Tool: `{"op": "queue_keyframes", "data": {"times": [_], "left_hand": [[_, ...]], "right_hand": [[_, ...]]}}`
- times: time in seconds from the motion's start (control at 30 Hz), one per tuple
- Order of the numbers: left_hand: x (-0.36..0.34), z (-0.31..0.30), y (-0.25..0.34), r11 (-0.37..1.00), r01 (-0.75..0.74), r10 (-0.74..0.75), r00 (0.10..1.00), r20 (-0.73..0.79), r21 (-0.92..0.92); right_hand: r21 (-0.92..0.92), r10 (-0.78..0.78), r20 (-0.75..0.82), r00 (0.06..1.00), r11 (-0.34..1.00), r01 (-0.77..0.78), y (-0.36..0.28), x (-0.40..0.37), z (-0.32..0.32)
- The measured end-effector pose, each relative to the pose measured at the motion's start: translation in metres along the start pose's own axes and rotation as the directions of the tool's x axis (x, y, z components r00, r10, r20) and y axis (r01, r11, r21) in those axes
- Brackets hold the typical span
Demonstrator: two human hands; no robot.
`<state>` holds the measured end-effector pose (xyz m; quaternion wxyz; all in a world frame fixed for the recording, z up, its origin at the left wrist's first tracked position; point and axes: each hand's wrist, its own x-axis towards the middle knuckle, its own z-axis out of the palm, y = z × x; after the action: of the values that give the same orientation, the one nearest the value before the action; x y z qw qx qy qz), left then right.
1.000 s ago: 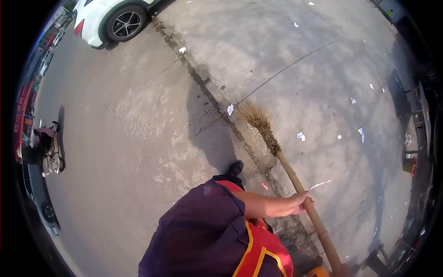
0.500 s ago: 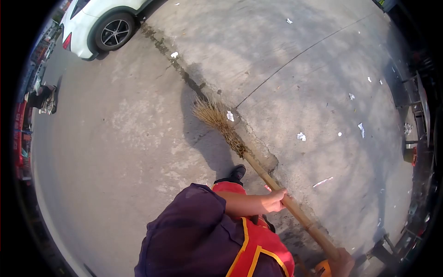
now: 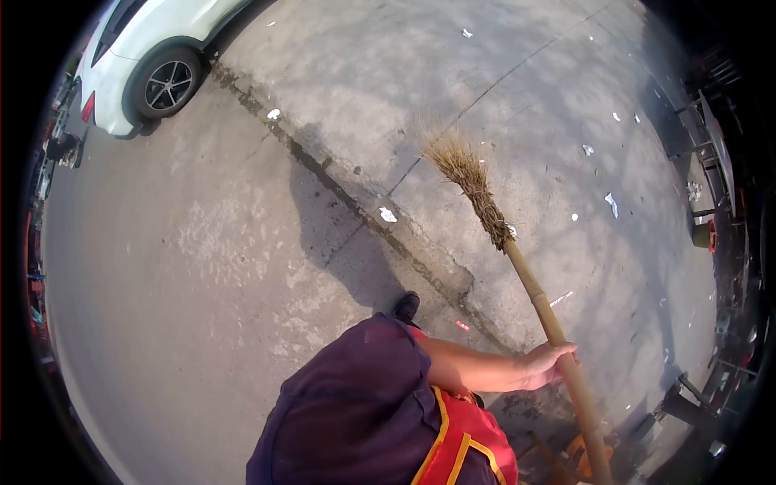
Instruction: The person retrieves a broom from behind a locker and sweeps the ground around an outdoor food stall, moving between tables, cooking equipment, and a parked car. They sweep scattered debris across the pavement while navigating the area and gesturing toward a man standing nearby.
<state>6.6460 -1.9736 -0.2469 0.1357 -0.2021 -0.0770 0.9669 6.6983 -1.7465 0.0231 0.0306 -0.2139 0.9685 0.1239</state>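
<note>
My left hand (image 3: 549,366) is wrapped around the broom (image 3: 527,277)'s handle; my right is out of view, its grip unreadable from here. The broom slants over the pavement (image 3: 202,323), right of the long crack (image 3: 347,198), bristles beyond a white scrap (image 3: 388,215).

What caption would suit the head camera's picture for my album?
A left hand holds a long-handled broom out across littered pavement, a white car beyond.

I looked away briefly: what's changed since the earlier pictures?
The broom swung left over the crack, then back right past the white scrap. The left hand still holds it; the right hand is out of view, so any release can't be told. The scrap and white car stayed put.
</note>
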Motion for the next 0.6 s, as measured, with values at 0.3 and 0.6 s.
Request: {"op": "queue_keyframes", "data": {"times": [0.3,0.6], "left_hand": [[-0.015,-0.091,-0.005,0.984,-0.009,-0.093,0.823,-0.56,-0.177],[0.016,-0.055,-0.021,0.988,0.033,-0.063,0.978,-0.197,-0.15]], "right_hand": [[0.046,-0.083,0.316,0.945,0.996,0.072,0.0,0.088,0.036],[-0.068,-0.032,-0.096,0.995,0.997,0.026,-0.014,0.017,-0.003]]}}
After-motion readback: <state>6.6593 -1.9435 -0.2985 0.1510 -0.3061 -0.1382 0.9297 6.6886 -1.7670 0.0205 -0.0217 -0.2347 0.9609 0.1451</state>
